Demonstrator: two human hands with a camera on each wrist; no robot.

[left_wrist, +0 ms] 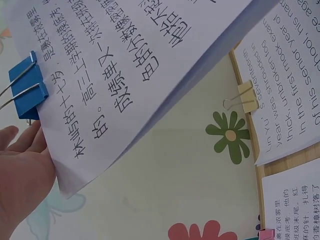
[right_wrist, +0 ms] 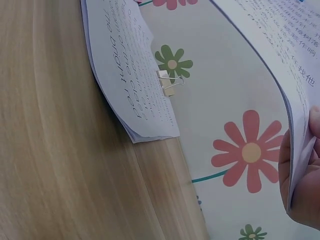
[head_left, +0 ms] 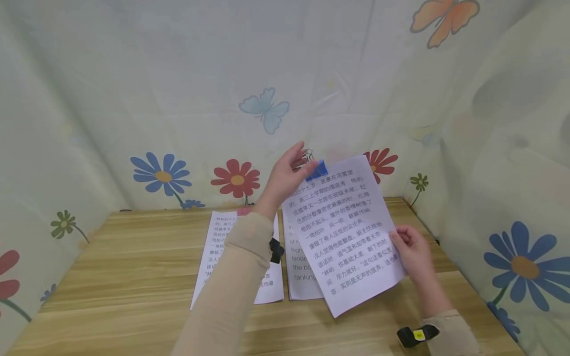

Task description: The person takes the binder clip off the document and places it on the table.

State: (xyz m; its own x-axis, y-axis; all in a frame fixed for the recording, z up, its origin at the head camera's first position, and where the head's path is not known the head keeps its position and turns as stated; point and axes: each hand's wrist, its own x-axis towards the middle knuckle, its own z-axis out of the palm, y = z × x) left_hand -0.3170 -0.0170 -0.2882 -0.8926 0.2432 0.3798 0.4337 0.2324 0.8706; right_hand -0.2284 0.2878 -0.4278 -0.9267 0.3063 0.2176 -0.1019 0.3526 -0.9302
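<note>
A stack of printed sheets (head_left: 345, 232) is held up at a tilt above the table, with a blue binder clip (head_left: 319, 171) on its top edge. My left hand (head_left: 285, 178) is at that clip, its thumb across the blue body and its fingers by the wire handles; in the left wrist view the clip (left_wrist: 27, 87) stands over the fingers (left_wrist: 31, 139). My right hand (head_left: 415, 249) pinches the stack's right edge. In the right wrist view the paper (right_wrist: 296, 117) bends between its thumb and fingers.
Two more stacks lie on the wooden table (head_left: 124, 277): Chinese-text sheets (head_left: 269, 291) with a pink clip (head_left: 244, 211), partly behind my left forearm, and English-text sheets (head_left: 303, 289) with a pale yellow clip (left_wrist: 248, 97). A flowered curtain (head_left: 200, 123) stands behind the table.
</note>
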